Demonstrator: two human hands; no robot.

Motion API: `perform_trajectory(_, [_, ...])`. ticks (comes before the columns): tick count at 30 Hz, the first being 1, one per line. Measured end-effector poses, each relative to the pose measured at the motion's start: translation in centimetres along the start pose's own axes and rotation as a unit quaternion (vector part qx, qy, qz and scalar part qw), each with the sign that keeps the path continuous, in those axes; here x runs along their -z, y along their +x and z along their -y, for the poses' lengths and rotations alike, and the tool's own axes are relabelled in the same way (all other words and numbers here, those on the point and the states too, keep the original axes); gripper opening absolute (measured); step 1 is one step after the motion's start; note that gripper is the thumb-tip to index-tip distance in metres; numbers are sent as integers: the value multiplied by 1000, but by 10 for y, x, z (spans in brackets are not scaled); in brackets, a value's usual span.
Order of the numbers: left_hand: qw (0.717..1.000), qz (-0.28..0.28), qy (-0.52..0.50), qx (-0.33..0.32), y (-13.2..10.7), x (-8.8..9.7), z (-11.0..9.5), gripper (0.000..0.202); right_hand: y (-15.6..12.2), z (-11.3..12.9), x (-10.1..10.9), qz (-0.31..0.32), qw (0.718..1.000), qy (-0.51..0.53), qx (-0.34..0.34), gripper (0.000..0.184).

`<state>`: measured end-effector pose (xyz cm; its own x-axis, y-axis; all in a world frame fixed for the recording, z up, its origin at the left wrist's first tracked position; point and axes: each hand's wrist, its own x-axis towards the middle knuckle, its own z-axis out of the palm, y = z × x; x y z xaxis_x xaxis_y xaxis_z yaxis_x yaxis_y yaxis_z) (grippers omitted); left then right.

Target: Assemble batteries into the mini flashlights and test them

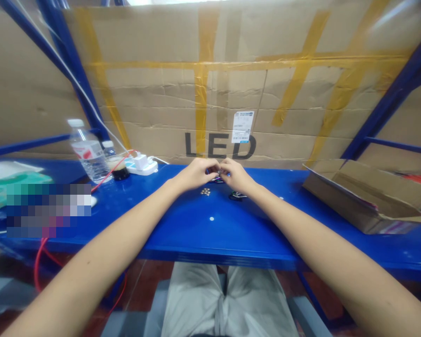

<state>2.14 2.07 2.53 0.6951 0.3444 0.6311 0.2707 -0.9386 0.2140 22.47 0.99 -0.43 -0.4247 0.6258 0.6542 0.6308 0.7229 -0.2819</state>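
Observation:
Above the blue table, my left hand and my right hand meet with bent fingers. Both pinch a small shiny piece at the fingertips, too small and covered to name. Just under the fingers lies a dark, purplish item, partly hidden by the hands. Several small round metal pieces are grouped on the table, nearer to me than my left hand. Beside my right wrist rests a black item with a shiny silver part; its kind is unclear.
At left stand a water bottle, a smaller bottle of dark liquid and a white power strip with cables. An open cardboard box sits at right. A big taped carton marked LED forms the back.

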Motion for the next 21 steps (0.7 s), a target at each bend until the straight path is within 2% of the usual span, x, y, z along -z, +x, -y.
perform_trajectory(7, [1000,-5,-1,24,-1,2,-1,7,1,-2,-1,1,1000,-1,-17,19])
perform_trajectory(15, [1000,3,8,22,-1,-1,-4,5,1,-4,2,-53,995,-49,68,28])
perform_trajectory(21, [999,-22,-1,24,-1,-1,-1,7,4,0,10,-90,988,-101,80,34])
